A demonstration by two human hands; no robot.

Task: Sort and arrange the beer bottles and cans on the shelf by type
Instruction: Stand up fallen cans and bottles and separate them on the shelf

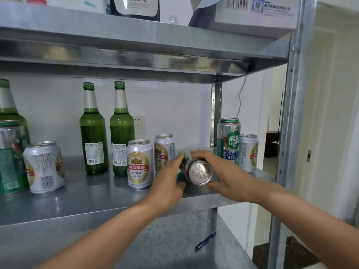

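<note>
On the middle shelf (97, 193), toward four o'clock, a can (199, 172) lies on its side, base facing out. The left hand (168, 183) clasps it from nine o'clock, the right hand (225, 171) from three o'clock, fingers curled over it.

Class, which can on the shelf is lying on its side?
The can between the left hand and right hand, round end toward the camera; the other cans stand upright.
</note>
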